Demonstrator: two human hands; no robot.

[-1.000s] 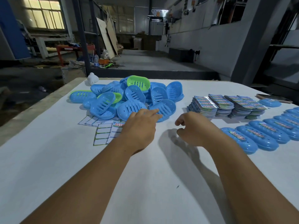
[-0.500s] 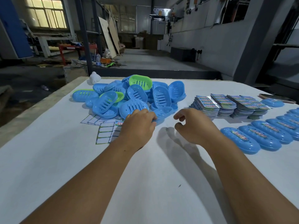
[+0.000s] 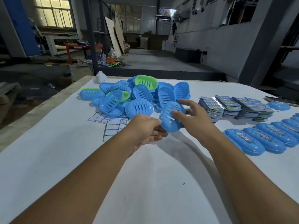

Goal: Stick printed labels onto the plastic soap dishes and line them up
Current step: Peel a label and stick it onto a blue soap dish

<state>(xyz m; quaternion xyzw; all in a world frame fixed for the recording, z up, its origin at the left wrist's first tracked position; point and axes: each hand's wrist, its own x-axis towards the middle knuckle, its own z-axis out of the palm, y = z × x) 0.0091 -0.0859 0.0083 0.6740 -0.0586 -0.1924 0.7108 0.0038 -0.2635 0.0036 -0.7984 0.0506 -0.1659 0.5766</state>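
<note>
A blue slotted soap dish [image 3: 168,120] is lifted just above the white table, tilted, in front of the pile. My left hand [image 3: 145,130] grips its lower left edge and my right hand [image 3: 192,117] holds its right side, thumb on the face. Behind them lies a heap of blue and green soap dishes [image 3: 139,96]. A row of blue labelled dishes [image 3: 262,138] lies face down at the right. Stacks of printed labels [image 3: 234,107] stand behind that row. Label sheets [image 3: 111,126], mostly peeled, lie left of my left hand.
The white table [image 3: 145,183] has its left edge near a drop to the workshop floor. A small white object [image 3: 100,77] sits at the far left corner. A dark flat thing [image 3: 281,99] lies at the far right edge.
My left hand took a blue dish from the front of the pile and lifted it. My right hand opened and closed onto its right side.
</note>
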